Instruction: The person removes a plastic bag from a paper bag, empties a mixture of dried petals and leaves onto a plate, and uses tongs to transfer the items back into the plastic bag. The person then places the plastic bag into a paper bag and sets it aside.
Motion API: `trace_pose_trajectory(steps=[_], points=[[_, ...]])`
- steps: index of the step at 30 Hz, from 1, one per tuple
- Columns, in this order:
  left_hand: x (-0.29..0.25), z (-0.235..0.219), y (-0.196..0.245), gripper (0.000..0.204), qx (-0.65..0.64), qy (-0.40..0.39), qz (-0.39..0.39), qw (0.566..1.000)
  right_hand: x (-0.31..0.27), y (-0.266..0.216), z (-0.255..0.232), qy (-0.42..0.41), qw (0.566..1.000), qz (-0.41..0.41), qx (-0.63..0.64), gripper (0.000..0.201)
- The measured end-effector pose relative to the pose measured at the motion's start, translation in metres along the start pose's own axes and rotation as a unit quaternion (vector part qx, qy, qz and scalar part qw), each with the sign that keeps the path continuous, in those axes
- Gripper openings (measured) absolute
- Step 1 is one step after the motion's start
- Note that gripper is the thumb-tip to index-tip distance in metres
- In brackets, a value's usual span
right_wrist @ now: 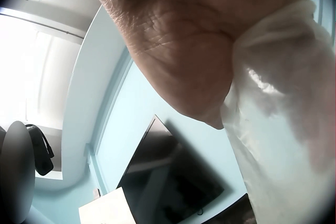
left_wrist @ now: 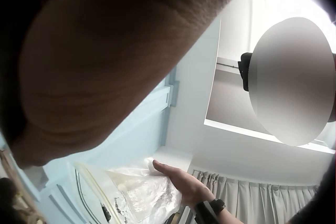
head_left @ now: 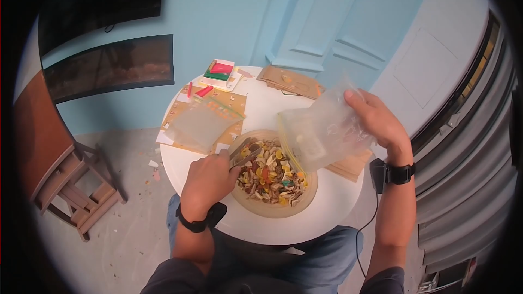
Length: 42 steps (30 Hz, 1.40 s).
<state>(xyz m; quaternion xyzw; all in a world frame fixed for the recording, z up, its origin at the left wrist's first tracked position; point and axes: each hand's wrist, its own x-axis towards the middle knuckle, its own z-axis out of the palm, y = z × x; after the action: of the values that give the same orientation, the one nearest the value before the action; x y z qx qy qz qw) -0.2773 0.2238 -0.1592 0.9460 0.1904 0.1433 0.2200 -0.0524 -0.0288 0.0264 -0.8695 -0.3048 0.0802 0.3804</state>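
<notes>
My left hand (head_left: 210, 181) grips a pair of tongs (head_left: 246, 153) at the left rim of a wide bowl (head_left: 256, 210). Mixed dried pieces (head_left: 271, 177) in brown, cream, yellow, orange and green fill the bowl. With its thumb on the near face, my right hand (head_left: 378, 118) holds a clear zip bag (head_left: 321, 130) by its far end. The bag's yellow-green zip edge faces left and hangs over the bowl's right side. In the right wrist view the bag (right_wrist: 283, 113) drapes from the hand, its film hiding the fingers behind it.
The round white table (head_left: 256, 232) carries another zip bag (head_left: 199, 124) on a patterned brown sheet (head_left: 235, 100) at left. Behind it sits a small box (head_left: 219, 73) with red and green items. Brown paper bags (head_left: 291, 80) lie at the back. A wooden stool (head_left: 79, 190) stands left.
</notes>
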Motion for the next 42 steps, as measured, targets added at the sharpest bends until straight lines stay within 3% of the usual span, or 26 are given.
trace_pose_trajectory(steps=[7, 10, 13, 16, 19, 22, 25, 28, 31, 34, 37, 42], points=[[0.007, 0.009, 0.002, 0.034, -0.046, 0.040, 0.002, 0.998, 0.000, 0.046, -0.010, -0.005, 0.995, 0.010, 0.102, 0.065], [0.011, 0.014, 0.009, 0.030, -0.130, 0.111, 0.003, 0.985, -0.007, 0.081, -0.009, -0.024, 0.947, 0.025, 0.319, 0.058], [0.014, 0.019, 0.013, 0.023, -0.335, 0.155, 0.021, 0.929, -0.013, 0.129, 0.000, -0.030, 0.883, 0.036, 0.467, 0.054], [0.016, 0.030, 0.012, 0.016, -0.500, 0.113, 0.035, 0.858, -0.014, 0.177, 0.019, -0.045, 0.807, -0.004, 0.588, 0.053], [0.008, 0.019, 0.027, 0.020, -0.551, 0.058, 0.014, 0.832, -0.028, 0.185, 0.041, -0.010, 0.762, 0.014, 0.647, 0.053], [0.003, 0.012, 0.040, 0.024, -0.533, -0.010, -0.007, 0.846, -0.035, 0.195, 0.057, -0.014, 0.746, 0.012, 0.665, 0.054], [0.004, 0.020, 0.056, 0.028, -0.530, -0.005, 0.013, 0.848, -0.033, 0.211, 0.072, -0.003, 0.718, 0.045, 0.694, 0.056], [0.008, 0.034, 0.067, 0.029, -0.605, -0.006, 0.005, 0.796, -0.029, 0.230, 0.085, -0.083, 0.711, -0.005, 0.698, 0.056], [0.009, 0.022, 0.073, 0.031, -0.583, -0.018, -0.027, 0.812, -0.032, 0.230, 0.098, -0.057, 0.772, 0.007, 0.633, 0.058], [0.019, 0.043, 0.060, 0.038, -0.550, 0.043, -0.002, 0.834, -0.030, 0.238, 0.108, -0.103, 0.770, -0.059, 0.627, 0.062], [0.022, 0.046, 0.056, 0.039, -0.528, 0.062, -0.012, 0.847, -0.032, 0.241, 0.116, -0.110, 0.769, -0.062, 0.627, 0.064], [0.025, 0.046, 0.049, 0.038, -0.517, 0.092, -0.025, 0.850, -0.043, 0.239, 0.109, -0.130, 0.829, -0.010, 0.544, 0.071]])
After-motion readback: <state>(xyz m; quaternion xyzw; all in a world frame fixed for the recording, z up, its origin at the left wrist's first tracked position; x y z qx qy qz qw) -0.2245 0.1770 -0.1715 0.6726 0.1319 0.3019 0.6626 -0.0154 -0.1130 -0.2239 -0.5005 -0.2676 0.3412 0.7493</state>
